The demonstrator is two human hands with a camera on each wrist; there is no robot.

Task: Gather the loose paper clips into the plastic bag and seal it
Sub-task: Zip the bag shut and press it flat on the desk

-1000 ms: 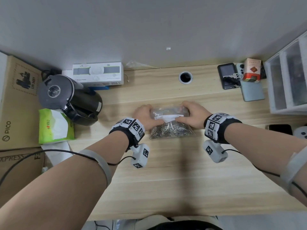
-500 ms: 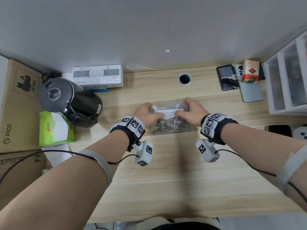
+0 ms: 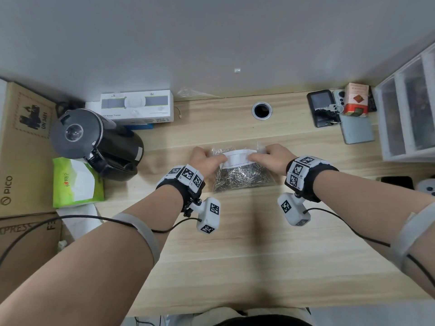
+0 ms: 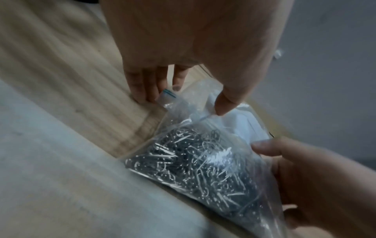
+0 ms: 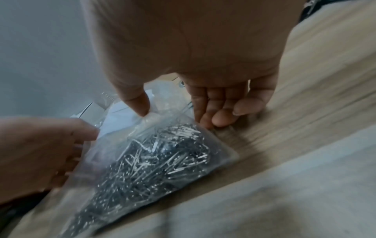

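A clear plastic bag (image 3: 240, 170) with a white label panel lies on the wooden desk, its lower part full of silver paper clips (image 3: 242, 178). My left hand (image 3: 207, 160) pinches the bag's upper left corner, thumb on top and fingers behind, as the left wrist view shows the bag (image 4: 203, 153) and hand (image 4: 183, 96). My right hand (image 3: 270, 156) pinches the upper right corner the same way, seen in the right wrist view on the bag (image 5: 154, 153) with the hand (image 5: 173, 112). The zip edge near the top is partly hidden by my fingers.
A black kettle (image 3: 94, 142) and a green tissue pack (image 3: 75, 182) stand at the left. A white box (image 3: 136, 105) sits at the back. Phones and a small red box (image 3: 356, 98) lie back right beside white drawers (image 3: 407, 118). A cable hole (image 3: 261, 110) is behind the bag.
Both hands have lifted the bag's top edge slightly away from me, and the thumbs have moved outward along the white strip. The clips stay settled in the bag's near part.
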